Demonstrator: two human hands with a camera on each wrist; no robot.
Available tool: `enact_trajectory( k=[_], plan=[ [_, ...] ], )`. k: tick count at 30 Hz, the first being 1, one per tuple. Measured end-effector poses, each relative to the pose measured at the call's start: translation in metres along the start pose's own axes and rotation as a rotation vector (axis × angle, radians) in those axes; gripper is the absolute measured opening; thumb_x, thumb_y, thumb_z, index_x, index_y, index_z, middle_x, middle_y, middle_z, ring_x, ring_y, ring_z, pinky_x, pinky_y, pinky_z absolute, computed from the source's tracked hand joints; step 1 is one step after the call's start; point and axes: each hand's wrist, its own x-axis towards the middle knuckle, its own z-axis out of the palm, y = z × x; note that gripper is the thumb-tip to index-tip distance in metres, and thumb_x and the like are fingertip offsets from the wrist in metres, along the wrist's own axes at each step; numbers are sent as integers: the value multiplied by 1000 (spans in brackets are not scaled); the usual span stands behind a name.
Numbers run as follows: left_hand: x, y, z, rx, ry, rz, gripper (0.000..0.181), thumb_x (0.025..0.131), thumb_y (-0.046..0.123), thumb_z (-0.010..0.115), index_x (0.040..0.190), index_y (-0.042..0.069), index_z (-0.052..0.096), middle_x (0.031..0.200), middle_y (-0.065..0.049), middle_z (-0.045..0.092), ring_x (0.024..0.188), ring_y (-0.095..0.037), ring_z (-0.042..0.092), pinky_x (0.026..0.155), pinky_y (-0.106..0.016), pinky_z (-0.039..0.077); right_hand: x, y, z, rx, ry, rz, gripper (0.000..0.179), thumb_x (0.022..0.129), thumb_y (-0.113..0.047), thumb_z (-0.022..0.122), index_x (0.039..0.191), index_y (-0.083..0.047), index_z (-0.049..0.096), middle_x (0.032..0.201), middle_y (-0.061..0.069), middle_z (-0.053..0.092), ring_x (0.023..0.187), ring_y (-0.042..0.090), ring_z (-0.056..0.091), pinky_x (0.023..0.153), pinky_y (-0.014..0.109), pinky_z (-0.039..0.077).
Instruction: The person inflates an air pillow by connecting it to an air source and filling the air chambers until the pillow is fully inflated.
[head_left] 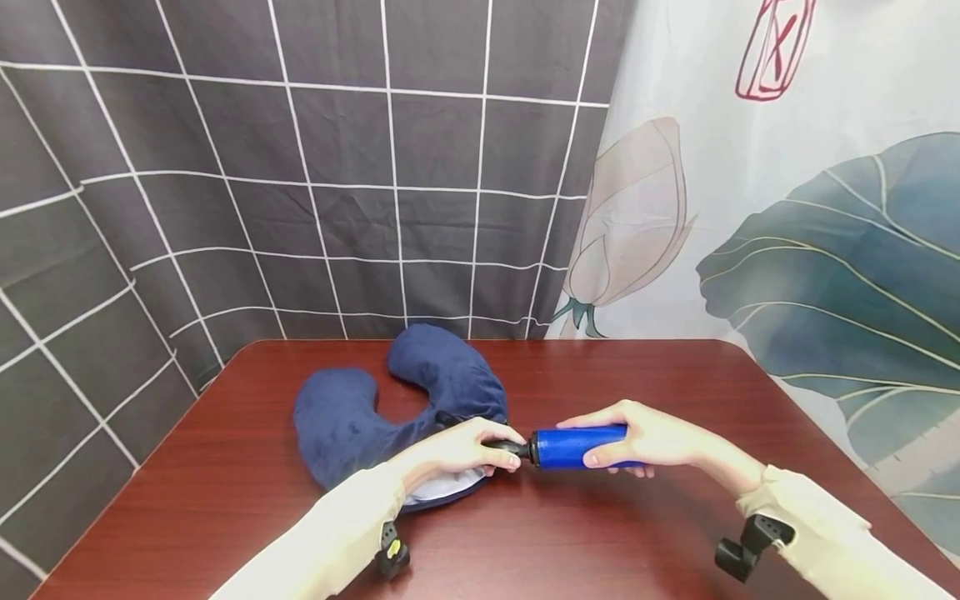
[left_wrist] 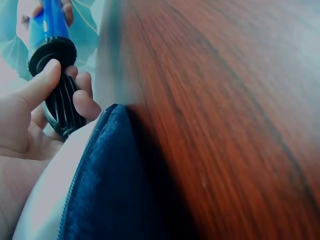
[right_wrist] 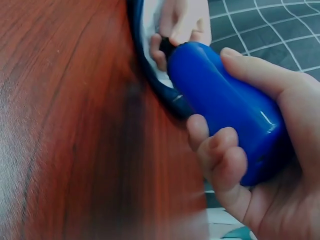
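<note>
A blue hand pump [head_left: 573, 447] with a black end lies level between both hands, just above the table. My right hand [head_left: 651, 433] grips its blue barrel [right_wrist: 225, 105], thumb on one side and fingers curled round the other. The left hand [head_left: 465, 446] holds the ribbed black handle [left_wrist: 65, 102] between thumb and fingers. Beneath and beside the left hand lies a navy U-shaped neck pillow [head_left: 345, 425]. Its zipped edge [left_wrist: 82, 170] is undone at the near right, where a white inner part [head_left: 442, 485] shows. The left hand partly hides that opening.
A reddish-brown wooden table [head_left: 585, 542] carries everything. Behind it hangs a dark grey curtain [head_left: 337, 142] with a white grid; to the right, a pale curtain [head_left: 675, 275] bears a lotus print. A black wrist camera [head_left: 750, 546] is strapped to each sleeve.
</note>
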Motion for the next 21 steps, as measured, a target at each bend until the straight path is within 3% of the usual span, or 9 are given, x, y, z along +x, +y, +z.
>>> enact_trajectory(
  k=[6,12,21],
  plan=[
    [-2,-7,1,-46,2,0,31,93,12,65,120,-1,65,87,2,67,76,-3,56,65,-18,47,-17,0,-14,-33,-28,8,50,92,-33,69,140,-31,54,79,6,67,49,7,55,42,28,49],
    [-2,-10,4,-82,-15,-2,31,93,12,64,121,-2,64,85,4,66,77,-2,56,66,-17,46,-44,15,-36,15,-81,-18,50,96,-20,63,144,-25,50,80,7,67,52,3,56,41,27,49],
    [-1,-12,5,-103,-9,-7,31,93,11,64,121,-4,63,84,3,67,74,-3,55,64,-17,45,-73,26,-60,85,-126,-48,50,98,-6,54,146,-16,47,88,7,69,54,14,59,40,27,48]
  ],
)
